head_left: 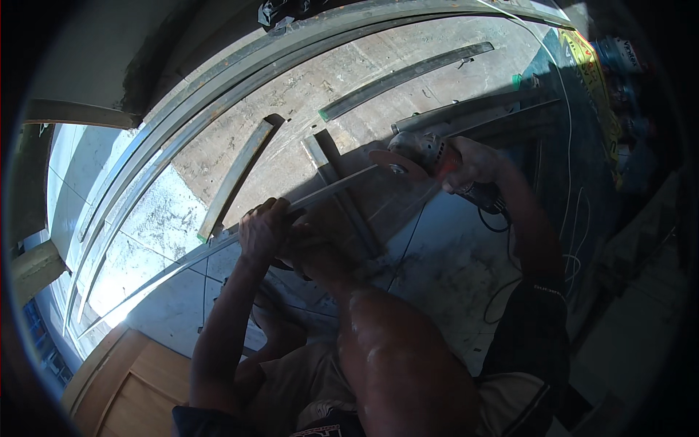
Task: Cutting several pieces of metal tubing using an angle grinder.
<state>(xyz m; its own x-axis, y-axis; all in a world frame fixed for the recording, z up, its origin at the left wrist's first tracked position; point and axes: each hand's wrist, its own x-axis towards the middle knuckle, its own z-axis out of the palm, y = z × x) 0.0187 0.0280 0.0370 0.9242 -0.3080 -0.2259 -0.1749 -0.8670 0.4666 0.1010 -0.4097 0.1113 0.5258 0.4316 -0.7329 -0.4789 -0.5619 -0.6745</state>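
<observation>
**Grinder disc meets the far end of the metal strip**

The left hand point(263, 231) is clenched around a long thin metal strip point(331, 189) lying on the floor point(451, 269), its long axis running toward 2 o'clock. There the right hand point(470, 164), wrapped tight on an angle grinder point(426, 154), sets the disc point(389, 164) against the strip (the right hand is nearer the cut)

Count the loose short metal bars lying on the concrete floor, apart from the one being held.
3: one short grey metal bar left of the left hand, one beneath the held strip, one long bar farther up. Others may hide in shadow at right.
</observation>
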